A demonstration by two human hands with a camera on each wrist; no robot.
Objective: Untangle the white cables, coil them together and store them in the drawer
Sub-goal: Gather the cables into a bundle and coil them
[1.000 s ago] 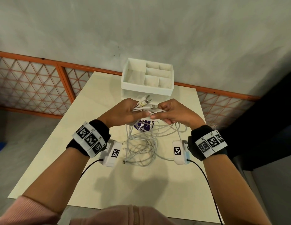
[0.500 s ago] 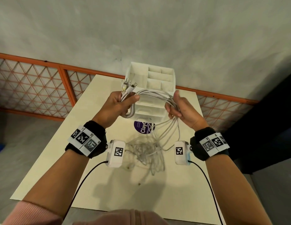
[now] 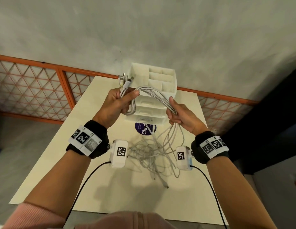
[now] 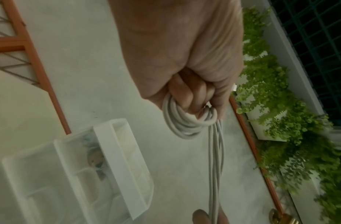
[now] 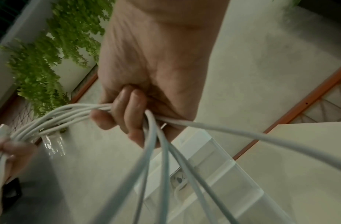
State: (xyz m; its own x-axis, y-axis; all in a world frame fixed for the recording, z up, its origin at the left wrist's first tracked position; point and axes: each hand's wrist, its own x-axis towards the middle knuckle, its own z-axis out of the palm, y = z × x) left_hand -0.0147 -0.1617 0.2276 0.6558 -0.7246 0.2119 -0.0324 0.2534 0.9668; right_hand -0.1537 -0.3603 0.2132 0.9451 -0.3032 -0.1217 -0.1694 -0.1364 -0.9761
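Observation:
Several white cables (image 3: 153, 95) run as one bundle between my two raised hands. My left hand (image 3: 120, 103) grips the bundle near its plug ends (image 3: 125, 80), which stick up above the fist, with a loop (image 4: 186, 122) hanging under the curled fingers. My right hand (image 3: 177, 113) grips the same bundle (image 5: 73, 116) further along. From it loose strands (image 3: 170, 138) drop to a tangle (image 3: 150, 156) on the table. Behind the hands stands the white drawer unit (image 3: 153, 113), its drawers shut as far as I can see.
The cream table (image 3: 87, 179) carries a round purple sticker (image 3: 144, 129) in front of the drawer unit. An open divided tray (image 3: 160, 78) tops the unit. An orange lattice railing (image 3: 36, 90) runs behind the table. A dark object (image 3: 267, 121) stands to the right.
Both hands lifted the cables off the table and drew apart, stretching the bundle between them. The plug ends now point up above my left fist, and the tangle below has thinned.

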